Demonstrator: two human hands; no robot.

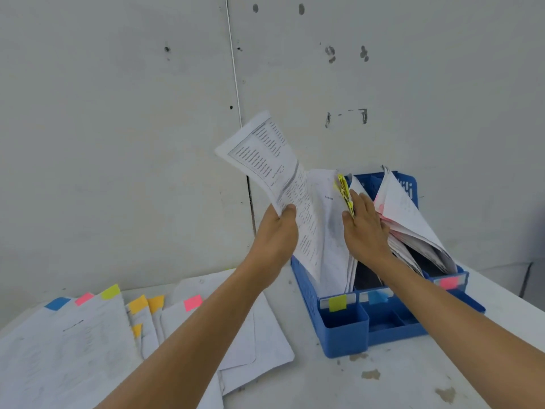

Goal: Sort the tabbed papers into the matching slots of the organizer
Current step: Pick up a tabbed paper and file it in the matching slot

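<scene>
Sheet (265, 154) pinched in left hand (275, 234), right hand (365, 228) fingers (360, 203) straight against yellow-tabbed papers (330, 219)

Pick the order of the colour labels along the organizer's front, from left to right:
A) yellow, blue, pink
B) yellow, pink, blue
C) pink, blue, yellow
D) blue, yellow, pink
A: on the front of the organizer the yellow label sits at the left, the blue label in the middle and the pink label at the right.
</scene>
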